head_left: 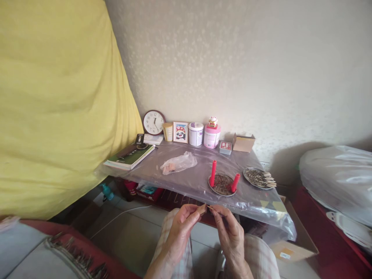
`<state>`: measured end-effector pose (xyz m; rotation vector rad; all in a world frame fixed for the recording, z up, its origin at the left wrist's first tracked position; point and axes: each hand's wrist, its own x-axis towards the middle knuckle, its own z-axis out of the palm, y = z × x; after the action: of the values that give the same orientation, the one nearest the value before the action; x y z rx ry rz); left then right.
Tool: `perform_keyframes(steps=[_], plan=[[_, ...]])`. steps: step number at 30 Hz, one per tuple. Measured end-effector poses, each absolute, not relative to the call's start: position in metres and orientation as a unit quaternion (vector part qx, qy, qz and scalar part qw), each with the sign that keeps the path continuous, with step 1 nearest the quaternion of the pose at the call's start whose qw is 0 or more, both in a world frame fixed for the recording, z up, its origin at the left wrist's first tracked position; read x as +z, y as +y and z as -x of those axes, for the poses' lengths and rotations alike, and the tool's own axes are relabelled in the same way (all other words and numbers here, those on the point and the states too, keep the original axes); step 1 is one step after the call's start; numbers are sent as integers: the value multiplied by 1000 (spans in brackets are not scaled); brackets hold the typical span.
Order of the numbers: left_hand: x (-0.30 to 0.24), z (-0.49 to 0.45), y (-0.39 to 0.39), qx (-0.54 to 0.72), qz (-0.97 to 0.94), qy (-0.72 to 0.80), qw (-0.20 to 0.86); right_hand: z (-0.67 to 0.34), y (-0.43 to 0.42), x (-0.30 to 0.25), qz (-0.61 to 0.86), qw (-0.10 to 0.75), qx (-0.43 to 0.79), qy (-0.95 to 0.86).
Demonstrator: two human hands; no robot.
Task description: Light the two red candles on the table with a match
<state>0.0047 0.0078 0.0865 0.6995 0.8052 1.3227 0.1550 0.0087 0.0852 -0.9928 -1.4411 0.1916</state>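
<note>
My left hand (pixel 182 226) pinches a small brown piece (pixel 202 209) between thumb and fingers. My right hand (pixel 229 228) holds a thin stick (pixel 214 209) whose tip meets that piece. Both hands hover above my lap, just in front of the plastic-covered table (pixel 186 182). Beyond them on the table, a round metal plate (pixel 222 185) carries small brown pieces, with two red candles (pixel 213 173) standing on it. To the right, a second plate (pixel 258 178) is loaded with finished sticks.
A clear plastic bag (pixel 178 163) lies mid-table. Along the wall stand a clock (pixel 154 122), a framed picture (pixel 180 132), two tins (pixel 196 133), a cardboard box (pixel 243 142) and books (pixel 129 157). Yellow cloth (pixel 58 104) fills the left; a bagged bundle (pixel 337 178) sits right.
</note>
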Motion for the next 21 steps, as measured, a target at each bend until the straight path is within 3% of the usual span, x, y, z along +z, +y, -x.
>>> perform_keyframes(steps=[9, 21], plan=[[88, -5, 8, 588, -306, 364, 654, -157, 7, 85, 433, 626, 2, -648], [88, -5, 12, 588, -290, 362, 663, -164, 3, 80, 426, 600, 13, -678]])
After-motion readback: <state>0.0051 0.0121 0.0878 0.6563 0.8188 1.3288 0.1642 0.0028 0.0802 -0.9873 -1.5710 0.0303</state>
